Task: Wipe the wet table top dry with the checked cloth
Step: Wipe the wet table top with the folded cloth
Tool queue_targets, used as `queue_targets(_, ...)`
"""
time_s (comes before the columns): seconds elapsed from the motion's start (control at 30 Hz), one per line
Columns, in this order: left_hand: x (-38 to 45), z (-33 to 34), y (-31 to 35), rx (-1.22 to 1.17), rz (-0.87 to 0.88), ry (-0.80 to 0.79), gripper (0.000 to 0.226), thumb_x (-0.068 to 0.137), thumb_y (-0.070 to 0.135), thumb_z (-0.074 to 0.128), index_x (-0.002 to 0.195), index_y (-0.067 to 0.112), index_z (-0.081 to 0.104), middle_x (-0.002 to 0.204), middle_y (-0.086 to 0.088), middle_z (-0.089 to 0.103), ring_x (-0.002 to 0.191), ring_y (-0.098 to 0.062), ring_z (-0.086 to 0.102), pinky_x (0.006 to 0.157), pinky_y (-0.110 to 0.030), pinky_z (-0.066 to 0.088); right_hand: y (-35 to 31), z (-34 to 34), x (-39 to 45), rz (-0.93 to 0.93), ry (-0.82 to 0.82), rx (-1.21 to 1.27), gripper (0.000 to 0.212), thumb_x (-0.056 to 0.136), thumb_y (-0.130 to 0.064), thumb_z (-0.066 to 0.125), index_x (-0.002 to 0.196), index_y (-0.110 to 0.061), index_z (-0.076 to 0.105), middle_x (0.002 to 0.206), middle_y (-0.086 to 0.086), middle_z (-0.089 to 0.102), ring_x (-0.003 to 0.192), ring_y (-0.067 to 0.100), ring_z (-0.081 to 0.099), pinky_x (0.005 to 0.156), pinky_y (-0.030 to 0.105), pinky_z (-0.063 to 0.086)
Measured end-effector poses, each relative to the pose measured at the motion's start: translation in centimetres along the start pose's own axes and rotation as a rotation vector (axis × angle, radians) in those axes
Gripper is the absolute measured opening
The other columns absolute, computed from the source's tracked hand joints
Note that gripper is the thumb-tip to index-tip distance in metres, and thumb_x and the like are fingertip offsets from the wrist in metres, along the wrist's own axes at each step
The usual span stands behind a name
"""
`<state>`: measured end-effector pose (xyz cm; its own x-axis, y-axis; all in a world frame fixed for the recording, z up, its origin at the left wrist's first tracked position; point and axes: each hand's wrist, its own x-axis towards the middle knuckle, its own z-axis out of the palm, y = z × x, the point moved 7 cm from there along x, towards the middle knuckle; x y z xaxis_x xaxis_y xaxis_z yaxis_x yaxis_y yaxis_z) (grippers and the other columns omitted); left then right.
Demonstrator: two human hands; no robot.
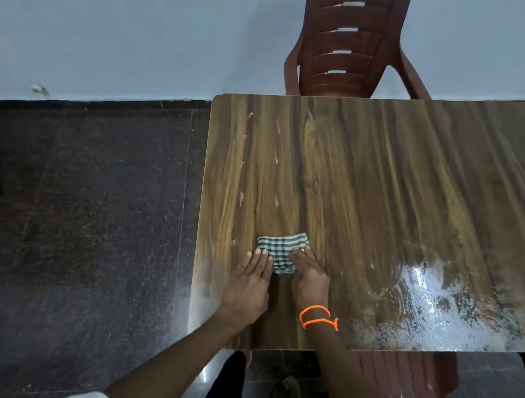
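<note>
A folded green-and-white checked cloth point(282, 249) lies on the wooden table top point(397, 184), near its front left part. My left hand point(253, 279) lies flat with its fingertips pressing the cloth's left edge. My right hand point(308, 274), an orange bead band at its wrist, presses the cloth's right side with fingers flat. A shiny film of water point(454, 302) covers the front right part of the table. The left and far parts of the top look dull.
A maroon plastic chair point(348, 45) stands behind the table against the pale wall. Another maroon chair point(409, 389) sits under the table's near edge at the right. Dark stone floor point(81, 216) stretches to the left. Small pink marks point(278, 128) dot the table's left part.
</note>
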<state>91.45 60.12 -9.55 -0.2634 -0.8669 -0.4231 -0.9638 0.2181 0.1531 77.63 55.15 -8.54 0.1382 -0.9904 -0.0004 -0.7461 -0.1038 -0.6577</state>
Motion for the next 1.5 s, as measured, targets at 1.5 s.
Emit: queue_targets(1.5,12.7,-9.4,-6.1,-0.082,0.028,0.119,0.067,0.091,0.033,0.043,0.152,0.008,0.032,0.162,-0.009,0.024,0.152,-0.026,0.013,0.123,-0.055,0.003,-0.2,-0.8,16.4,0.015,0.069,0.036,0.049,0.066,0.019,0.057,0.102,-0.010,0.073,0.113,0.008,0.068,0.118,0.024,0.057,0.101,0.018,0.034)
